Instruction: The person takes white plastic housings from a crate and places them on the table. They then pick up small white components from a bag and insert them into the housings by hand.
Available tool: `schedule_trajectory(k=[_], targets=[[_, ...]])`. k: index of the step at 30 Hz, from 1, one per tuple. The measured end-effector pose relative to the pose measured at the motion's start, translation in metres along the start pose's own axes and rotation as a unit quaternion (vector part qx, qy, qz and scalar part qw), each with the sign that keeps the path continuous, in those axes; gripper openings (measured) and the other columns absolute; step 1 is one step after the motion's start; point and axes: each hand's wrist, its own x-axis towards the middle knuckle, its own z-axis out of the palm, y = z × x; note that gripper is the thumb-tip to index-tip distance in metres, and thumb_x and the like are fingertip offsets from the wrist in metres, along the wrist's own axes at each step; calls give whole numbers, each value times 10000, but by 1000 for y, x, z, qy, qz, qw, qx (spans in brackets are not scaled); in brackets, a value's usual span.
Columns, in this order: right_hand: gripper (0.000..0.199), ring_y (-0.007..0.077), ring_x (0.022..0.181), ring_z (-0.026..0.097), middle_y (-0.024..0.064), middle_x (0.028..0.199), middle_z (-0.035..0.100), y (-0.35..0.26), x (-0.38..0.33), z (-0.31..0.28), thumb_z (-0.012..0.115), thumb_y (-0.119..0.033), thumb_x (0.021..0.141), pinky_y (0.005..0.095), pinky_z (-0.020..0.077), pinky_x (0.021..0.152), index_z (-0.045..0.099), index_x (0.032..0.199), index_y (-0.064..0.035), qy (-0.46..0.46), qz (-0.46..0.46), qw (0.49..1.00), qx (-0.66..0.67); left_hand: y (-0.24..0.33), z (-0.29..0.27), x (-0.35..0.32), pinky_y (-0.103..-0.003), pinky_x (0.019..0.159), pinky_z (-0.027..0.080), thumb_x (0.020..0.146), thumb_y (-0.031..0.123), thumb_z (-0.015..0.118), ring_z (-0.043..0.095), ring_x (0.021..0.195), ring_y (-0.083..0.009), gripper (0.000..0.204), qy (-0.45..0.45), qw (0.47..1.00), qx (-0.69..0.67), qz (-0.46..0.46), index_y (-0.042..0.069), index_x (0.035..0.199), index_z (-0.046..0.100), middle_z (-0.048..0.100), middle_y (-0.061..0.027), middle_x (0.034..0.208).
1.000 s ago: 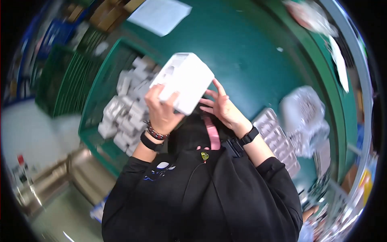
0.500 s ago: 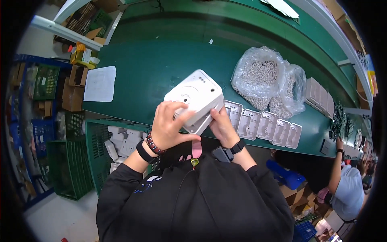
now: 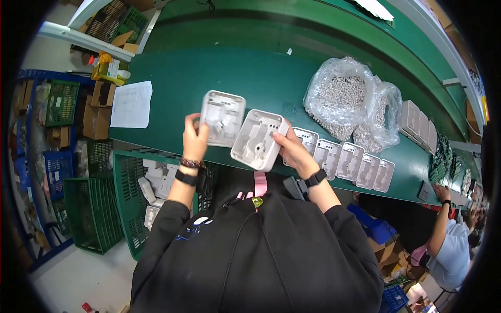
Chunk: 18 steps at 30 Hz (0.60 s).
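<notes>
My left hand (image 3: 195, 137) grips a white square plastic housing (image 3: 223, 117) by its lower left edge, hollow side facing me. My right hand (image 3: 291, 149) holds a second white housing (image 3: 259, 139) by its right edge, also hollow side up. The two shells are side by side just above the near edge of the green workbench (image 3: 219, 78), nearly touching. A row of several more white housings (image 3: 347, 159) lies on the bench right of my right hand.
Two clear bags of small white parts (image 3: 348, 99) sit on the bench at right, with stacked white shells (image 3: 420, 125) beyond. A sheet of paper (image 3: 131, 104) lies at left. A green crate (image 3: 151, 182) with white housings stands below. Another person (image 3: 451, 237) works at lower right.
The stacked pair of housings I held together has been split apart: one shell now in each hand, the left one moved left. My view also swung from the crate toward the bench.
</notes>
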Motion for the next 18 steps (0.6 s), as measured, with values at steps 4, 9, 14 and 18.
schedule_trajectory(k=[4, 9, 14, 18], targets=[[629, 223, 1017, 469, 86, 1122, 465, 30, 34, -16, 662, -165, 701, 352, 360, 880, 309, 1218, -105, 35, -46, 976, -209, -97, -2, 20, -262, 555, 423, 794, 157, 531, 539, 586, -150, 322, 58, 997, -6, -46, 31, 1069, 420, 585, -86, 682], [493, 263, 901, 527, 103, 1027, 519, 39, 43, -27, 600, -166, 686, 426, 326, 873, 397, 1131, -105, 86, -80, 753, -648, -124, 9, 13, -286, 600, 427, 790, 197, 553, 535, 636, -173, 352, 9, 990, -92, -111, 30, 1079, 441, 567, -99, 709], [315, 243, 851, 511, 66, 949, 531, 48, 53, -55, 543, -136, 675, 457, 302, 853, 525, 989, -116, 141, -113, 574, -798, -142, 19, 24, -362, 684, 432, 788, 222, 532, 530, 753, -280, 335, 3, 986, 165, 8, 69, 1081, 478, 540, -154, 784], [217, 210, 865, 496, 36, 866, 522, 44, 55, -80, 529, -110, 654, 478, 298, 855, 581, 864, -129, 120, -257, 461, -841, -119, 45, 15, -416, 729, 422, 791, 221, 495, 505, 819, -358, 291, -35, 957, 289, -3, 106, 1058, 511, 527, -198, 837]])
